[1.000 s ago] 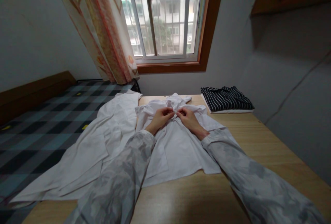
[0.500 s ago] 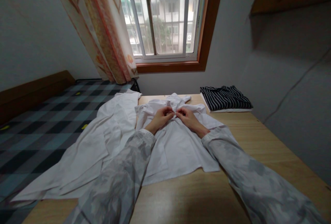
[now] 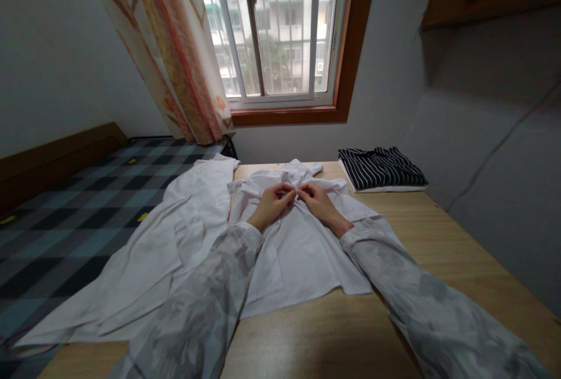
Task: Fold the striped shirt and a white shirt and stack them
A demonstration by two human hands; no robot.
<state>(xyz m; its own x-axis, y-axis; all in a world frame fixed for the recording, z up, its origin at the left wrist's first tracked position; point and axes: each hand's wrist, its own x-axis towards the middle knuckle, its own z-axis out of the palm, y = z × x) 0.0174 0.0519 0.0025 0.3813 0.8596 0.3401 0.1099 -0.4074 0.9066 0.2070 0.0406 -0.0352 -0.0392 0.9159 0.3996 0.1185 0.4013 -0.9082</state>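
Crumpled white shirt (image 3: 302,250) lies flat, collar pinched by left hand (image 3: 272,202) and right hand (image 3: 316,201).

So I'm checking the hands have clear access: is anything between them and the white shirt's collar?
Nothing visible. The left hand and right hand already pinch the white shirt at its collar; the striped garment lies apart.

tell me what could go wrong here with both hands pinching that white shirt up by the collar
1. The left hand and right hand bunch the white shirt near its collar; a harder pull could crease the front.
2. The second white garment overlaps the shirt's left side and hangs off the table edge; it might slide down.
3. The shirt's far edge lies close to the striped folded garment; shifting the shirt could nudge it.
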